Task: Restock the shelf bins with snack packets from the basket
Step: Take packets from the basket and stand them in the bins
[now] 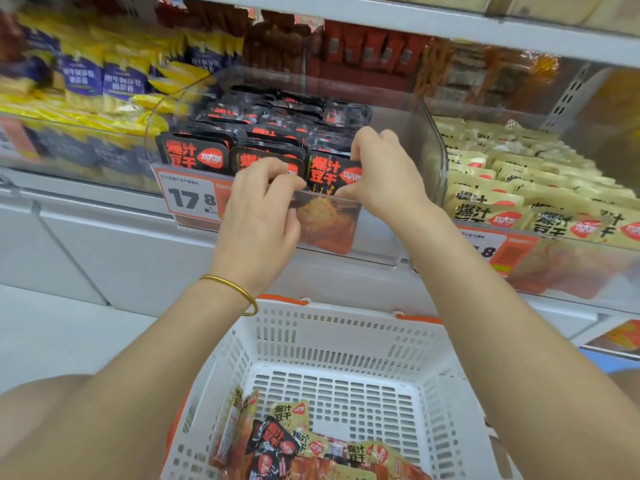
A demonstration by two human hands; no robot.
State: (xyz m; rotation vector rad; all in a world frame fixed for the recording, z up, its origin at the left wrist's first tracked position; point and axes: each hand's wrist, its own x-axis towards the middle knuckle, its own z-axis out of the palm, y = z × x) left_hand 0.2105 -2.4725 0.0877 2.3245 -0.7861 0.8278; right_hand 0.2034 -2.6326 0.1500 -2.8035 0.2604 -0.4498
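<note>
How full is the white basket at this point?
Mostly empty. The white basket shows bare slotted floor, with only a small heap of snack packets left in its near corner.

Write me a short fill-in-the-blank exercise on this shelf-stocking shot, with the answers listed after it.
1. Both hands, left and right, hold a ____ packet at the clear bin's front.
2. The bin to its right holds ____ packets.
3. The white basket has ____ handles.
4. A gold bangle sits on the ____ wrist.

Answers: black; cream; orange; left
</note>
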